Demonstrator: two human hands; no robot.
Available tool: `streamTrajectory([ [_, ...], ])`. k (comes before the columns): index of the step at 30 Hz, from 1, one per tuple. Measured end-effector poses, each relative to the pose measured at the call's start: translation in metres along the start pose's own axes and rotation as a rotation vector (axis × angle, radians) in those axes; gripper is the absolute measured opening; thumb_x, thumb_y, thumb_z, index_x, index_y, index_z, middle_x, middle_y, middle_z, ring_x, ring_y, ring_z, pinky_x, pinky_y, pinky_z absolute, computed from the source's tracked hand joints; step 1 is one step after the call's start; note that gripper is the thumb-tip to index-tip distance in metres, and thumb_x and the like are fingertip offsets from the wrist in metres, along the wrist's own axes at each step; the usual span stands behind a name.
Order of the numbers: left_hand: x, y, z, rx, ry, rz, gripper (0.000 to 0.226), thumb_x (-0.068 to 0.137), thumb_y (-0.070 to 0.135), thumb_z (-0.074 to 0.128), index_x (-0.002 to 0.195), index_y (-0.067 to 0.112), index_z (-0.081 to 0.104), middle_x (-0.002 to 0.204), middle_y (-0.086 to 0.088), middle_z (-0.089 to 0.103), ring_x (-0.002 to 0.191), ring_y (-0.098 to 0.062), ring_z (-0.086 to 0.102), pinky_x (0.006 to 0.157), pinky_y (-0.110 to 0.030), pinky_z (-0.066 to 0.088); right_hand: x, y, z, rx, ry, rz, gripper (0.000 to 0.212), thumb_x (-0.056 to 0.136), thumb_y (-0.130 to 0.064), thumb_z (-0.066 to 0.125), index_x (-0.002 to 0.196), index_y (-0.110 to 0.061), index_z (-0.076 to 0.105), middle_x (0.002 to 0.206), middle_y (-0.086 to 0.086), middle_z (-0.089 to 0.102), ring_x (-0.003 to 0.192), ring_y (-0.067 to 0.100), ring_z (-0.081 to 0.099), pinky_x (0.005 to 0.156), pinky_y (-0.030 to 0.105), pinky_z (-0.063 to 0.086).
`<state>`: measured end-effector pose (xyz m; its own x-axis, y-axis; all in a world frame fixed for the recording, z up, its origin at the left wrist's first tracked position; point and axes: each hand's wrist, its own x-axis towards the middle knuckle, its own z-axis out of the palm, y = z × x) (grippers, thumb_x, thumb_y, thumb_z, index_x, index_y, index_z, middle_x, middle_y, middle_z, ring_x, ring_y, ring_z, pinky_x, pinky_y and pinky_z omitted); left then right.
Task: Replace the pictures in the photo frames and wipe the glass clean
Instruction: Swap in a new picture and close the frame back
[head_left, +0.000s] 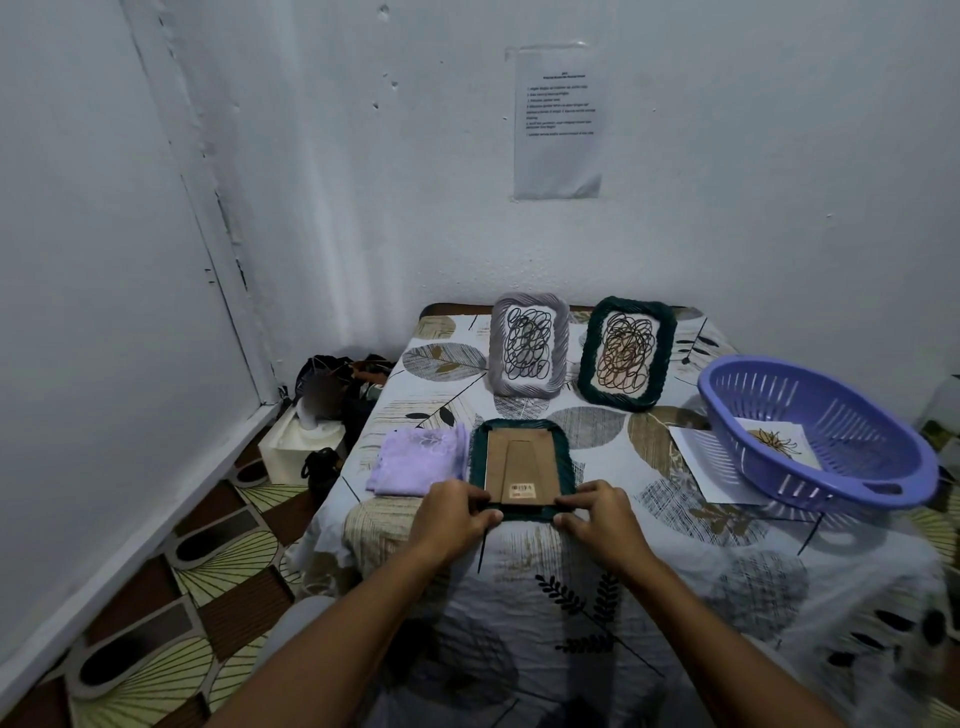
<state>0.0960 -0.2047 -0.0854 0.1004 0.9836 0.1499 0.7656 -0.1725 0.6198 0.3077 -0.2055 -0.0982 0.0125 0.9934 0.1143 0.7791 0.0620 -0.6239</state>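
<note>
Head view: basket (826, 410) beside frames (524, 345).

Head view, forward-down over table (675, 545)

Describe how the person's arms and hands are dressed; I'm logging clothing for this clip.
Both forearms are bare, with no sleeves showing up to the picture's bottom edge. The left hand and right hand wear no gloves, and no rings, watch or bracelets are visible.
</note>
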Motion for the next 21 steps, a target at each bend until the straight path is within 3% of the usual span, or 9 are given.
streamTrajectory([
  [11,-0.005,0.007,-0.006,0.062,-0.033,0.013,0.029,0.086,0.034,0.070,0.106,0.014,0.074,0.097,-0.004,0.074,0.080,-0.014,0.066,0.080,-0.031,0.055,-0.005,-0.008,-0.005,-0.079,-0.027,-0.036,0.033,0.085,-0.032,0.069,0.116,-0.021,0.070,0.114,0.003,0.059,0.111,0.021,0.051,0.092,0.033,0.045],
  [17,-0.003,0.009,-0.012,0.124,-0.081,0.038,0.034,0.085,0.038,0.070,0.109,0.014,0.073,0.101,-0.005,0.074,0.087,-0.016,0.066,0.082,-0.033,0.055,-0.005,-0.012,-0.011,-0.158,-0.066,-0.074,0.033,0.087,-0.033,0.066,0.118,-0.019,0.069,0.112,0.006,0.060,0.107,0.023,0.054,0.086,0.031,0.045],
  [21,0.008,0.009,-0.022,0.133,-0.081,0.034,0.040,0.077,0.039,0.077,0.106,0.011,0.074,0.100,-0.006,0.073,0.077,-0.012,0.060,0.070,-0.025,0.049,0.002,-0.016,-0.018,-0.109,-0.120,-0.057,0.035,0.088,-0.029,0.066,0.118,-0.012,0.068,0.118,0.007,0.066,0.106,0.021,0.059,0.087,0.028,0.045],
])
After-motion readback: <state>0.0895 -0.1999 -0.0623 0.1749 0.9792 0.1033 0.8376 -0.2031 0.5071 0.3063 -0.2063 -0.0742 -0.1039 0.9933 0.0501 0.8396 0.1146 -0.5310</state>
